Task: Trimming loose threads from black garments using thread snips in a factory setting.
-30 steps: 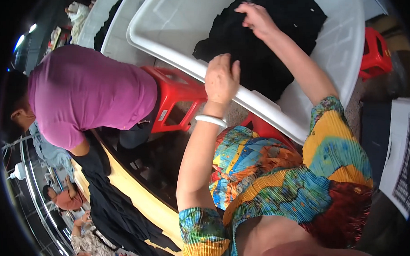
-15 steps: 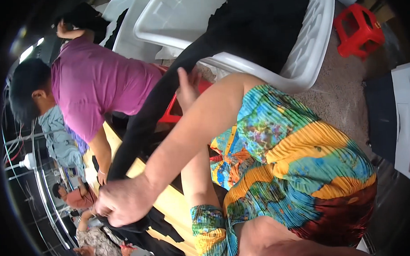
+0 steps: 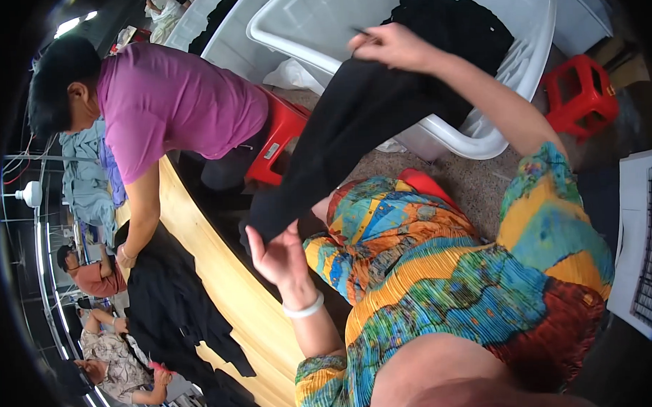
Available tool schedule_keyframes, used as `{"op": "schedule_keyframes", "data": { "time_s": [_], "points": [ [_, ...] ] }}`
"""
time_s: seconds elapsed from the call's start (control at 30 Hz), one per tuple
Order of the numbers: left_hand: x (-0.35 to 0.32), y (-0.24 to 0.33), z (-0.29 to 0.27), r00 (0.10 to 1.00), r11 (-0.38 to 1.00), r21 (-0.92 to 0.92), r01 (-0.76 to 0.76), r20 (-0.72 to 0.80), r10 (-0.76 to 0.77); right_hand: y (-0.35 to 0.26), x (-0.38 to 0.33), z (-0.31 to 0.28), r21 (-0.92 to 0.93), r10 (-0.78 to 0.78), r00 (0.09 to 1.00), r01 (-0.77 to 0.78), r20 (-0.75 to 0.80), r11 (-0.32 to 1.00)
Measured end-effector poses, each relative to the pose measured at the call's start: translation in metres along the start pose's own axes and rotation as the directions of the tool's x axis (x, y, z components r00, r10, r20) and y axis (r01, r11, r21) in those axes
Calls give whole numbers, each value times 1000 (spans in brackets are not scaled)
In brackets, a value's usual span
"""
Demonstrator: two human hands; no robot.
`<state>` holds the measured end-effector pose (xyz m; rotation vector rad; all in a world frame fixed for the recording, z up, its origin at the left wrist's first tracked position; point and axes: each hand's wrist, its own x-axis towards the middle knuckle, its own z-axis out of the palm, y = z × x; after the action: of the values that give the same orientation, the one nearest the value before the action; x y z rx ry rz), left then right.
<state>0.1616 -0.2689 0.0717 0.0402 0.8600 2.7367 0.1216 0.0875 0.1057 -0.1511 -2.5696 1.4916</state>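
A long black garment (image 3: pixel 338 138) hangs stretched between my two hands. My right hand (image 3: pixel 392 47) is raised near the white plastic tub (image 3: pixel 482 137) and pinches the garment's upper end. My left hand (image 3: pixel 277 255), with a white bangle on its wrist, grips the lower end above the wooden table's edge (image 3: pixel 221 279). More black clothes (image 3: pixel 463 26) lie heaped inside the tub. My colourful patterned dress (image 3: pixel 450 271) fills the lower right.
A person in a purple shirt (image 3: pixel 164 101) bends over the table on the left, one hand on a pile of black garments (image 3: pixel 164 302). Red plastic stools (image 3: pixel 581 98) (image 3: pixel 280 133) stand on the floor. Other people sit at the lower left (image 3: pixel 109 354).
Both hands were on the black clothes in the tub; a garment has come out, and it is now held stretched from the tub down to the table edge.
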Motion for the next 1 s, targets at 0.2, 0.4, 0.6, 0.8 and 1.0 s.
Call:
{"op": "schedule_keyframes", "data": {
  "time_s": [0.2, 0.4, 0.6, 0.8, 1.0],
  "points": [
    [-42, 47, 37, 976, 992, -75, -98, 186, 110, 145, 23, -11, -415, -79, 994, 38, -81, 909],
    [-62, 91, 76, 885, 954, 174, -244, 443, 145, 186, 51, 26, -342, 73, 994, -39, 86, 939],
    [-90, 105, 51, 933, 892, 300, -337, 232, 274, 224, 44, 27, -312, 74, 991, -106, -114, 944],
    [-100, 146, 36, 891, 858, 246, -451, 77, 447, 150, 39, 1, -76, 33, 962, -56, -271, 996],
    [-136, 184, 5, 804, 801, 236, -549, -110, 584, -18, 24, -19, 53, 58, 995, -54, -76, 997]
  ]
}}
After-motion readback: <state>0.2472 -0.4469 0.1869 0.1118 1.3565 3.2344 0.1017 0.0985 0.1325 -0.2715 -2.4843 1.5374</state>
